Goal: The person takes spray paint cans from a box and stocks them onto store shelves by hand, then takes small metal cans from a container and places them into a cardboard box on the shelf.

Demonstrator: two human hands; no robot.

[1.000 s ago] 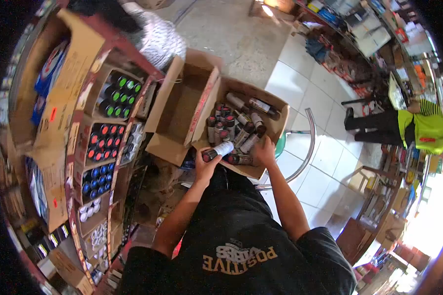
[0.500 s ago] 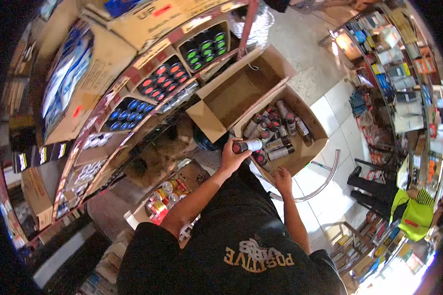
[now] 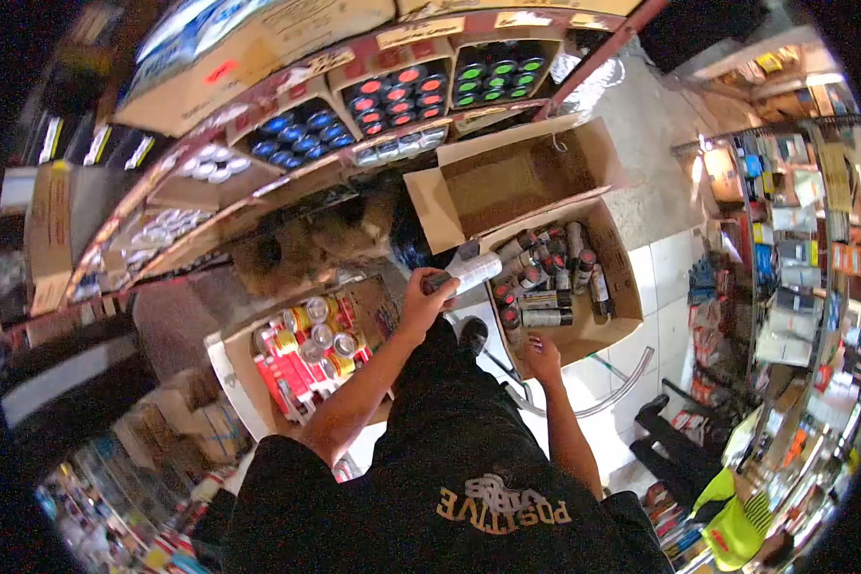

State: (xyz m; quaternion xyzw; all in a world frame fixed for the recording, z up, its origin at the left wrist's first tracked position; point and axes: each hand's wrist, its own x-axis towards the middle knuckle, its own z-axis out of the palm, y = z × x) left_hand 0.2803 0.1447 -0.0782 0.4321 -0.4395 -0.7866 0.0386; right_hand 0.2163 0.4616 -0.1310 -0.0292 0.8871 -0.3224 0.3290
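Observation:
My left hand [image 3: 423,304] is closed around a spray can [image 3: 478,270] with a pale label and a dark end. The can lies tilted in the grip, its body pointing up and right past the left edge of an open cardboard box [image 3: 624,298]. Inside that box lie several spray cans [image 3: 545,316], some with red tops, jumbled on their sides and at angles. My right hand [image 3: 542,358] hovers by the box's near edge, fingers loosely bent and apart, with nothing visible in them. Whether it touches the cardboard I cannot tell.
Behind stands another open carton [image 3: 517,182]. Shelves hold boxed cans with blue [image 3: 301,136], red [image 3: 399,96] and green caps [image 3: 499,78]. A box of tins [image 3: 318,335] sits at left, a curved metal tube [image 3: 631,378] at right. Someone in a bright yellow-green top [image 3: 737,526] is lower right.
The view has turned, so the shelves and boxes sit further right and lower. My left hand has shifted left with the spray can, now showing more of its label. My right hand's fingers have loosened.

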